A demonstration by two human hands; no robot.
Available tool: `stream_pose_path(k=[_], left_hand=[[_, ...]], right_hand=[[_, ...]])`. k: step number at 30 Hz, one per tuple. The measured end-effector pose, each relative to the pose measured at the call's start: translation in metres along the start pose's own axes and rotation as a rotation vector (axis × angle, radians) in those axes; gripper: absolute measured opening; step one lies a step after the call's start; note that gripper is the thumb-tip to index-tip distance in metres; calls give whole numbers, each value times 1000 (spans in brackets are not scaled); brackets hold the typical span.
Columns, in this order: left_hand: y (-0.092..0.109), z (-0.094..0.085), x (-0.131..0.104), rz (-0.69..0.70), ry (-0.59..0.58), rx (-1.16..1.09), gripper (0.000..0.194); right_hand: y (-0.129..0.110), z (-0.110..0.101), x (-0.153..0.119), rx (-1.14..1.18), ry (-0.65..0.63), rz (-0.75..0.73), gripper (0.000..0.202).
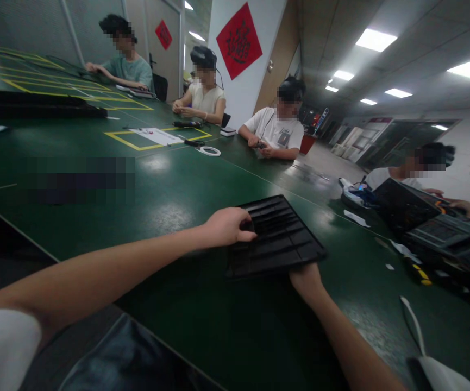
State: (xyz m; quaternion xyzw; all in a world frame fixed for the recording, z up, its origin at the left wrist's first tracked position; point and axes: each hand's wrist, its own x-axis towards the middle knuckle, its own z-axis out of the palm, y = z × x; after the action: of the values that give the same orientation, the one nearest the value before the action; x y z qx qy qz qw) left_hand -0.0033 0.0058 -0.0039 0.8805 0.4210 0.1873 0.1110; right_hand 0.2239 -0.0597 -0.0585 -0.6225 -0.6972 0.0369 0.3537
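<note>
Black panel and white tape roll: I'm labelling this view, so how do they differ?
The black panel is four-sided and ridged; the tape roll is a small ring. The panel is dark; the tape roll is white. The left hand and right hand touch the panel; the tape roll lies on the table, untouched.

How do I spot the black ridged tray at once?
Go to the near side of the big green table. The black tray is there, with the left hand over its left side and the right hand at its near edge. Its parallel ridges set it apart from the white ring farther back.
</note>
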Motion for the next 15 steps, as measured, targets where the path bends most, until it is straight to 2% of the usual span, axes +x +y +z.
stream_pose_path(k=[4,8,11,15], left_hand=[[-36,-14,8,-232,-10,235,40],[-59,-19,11,-326,-41,373,42],[-63,-18,11,-321,-46,366,41],[-50,-9,9,-253,-15,251,43]], right_hand=[[13,-14,9,-62,-8,143,48],[22,-17,14,-304,-32,88,54],[24,-16,12,-413,-55,104,62],[23,-13,9,-288,-115,100,47]])
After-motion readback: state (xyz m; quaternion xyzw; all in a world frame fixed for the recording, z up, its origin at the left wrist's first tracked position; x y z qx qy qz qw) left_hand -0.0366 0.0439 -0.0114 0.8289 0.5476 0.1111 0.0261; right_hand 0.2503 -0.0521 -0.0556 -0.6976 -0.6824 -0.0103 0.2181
